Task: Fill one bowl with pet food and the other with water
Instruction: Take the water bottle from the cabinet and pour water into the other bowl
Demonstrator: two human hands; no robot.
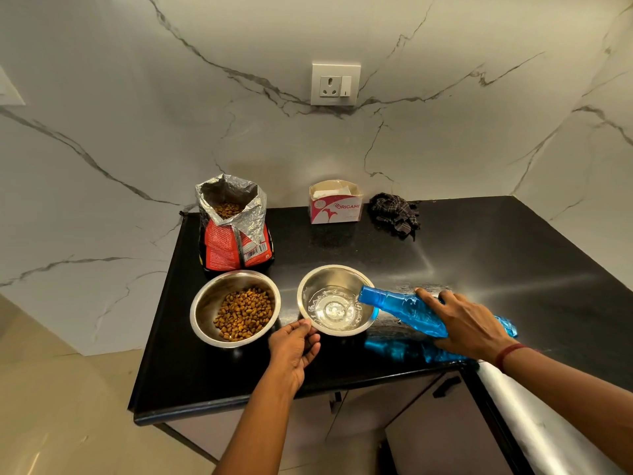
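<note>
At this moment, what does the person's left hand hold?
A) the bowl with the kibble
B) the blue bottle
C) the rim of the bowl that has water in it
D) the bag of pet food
C: the left hand grips the near rim of the water bowl, while the right hand tips the blue bottle over it.

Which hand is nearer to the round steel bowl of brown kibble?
Left. The left hand holds the near rim of the steel bowl of water right beside the steel kibble bowl; the right hand grips the tilted blue plastic bottle farther right.
</note>
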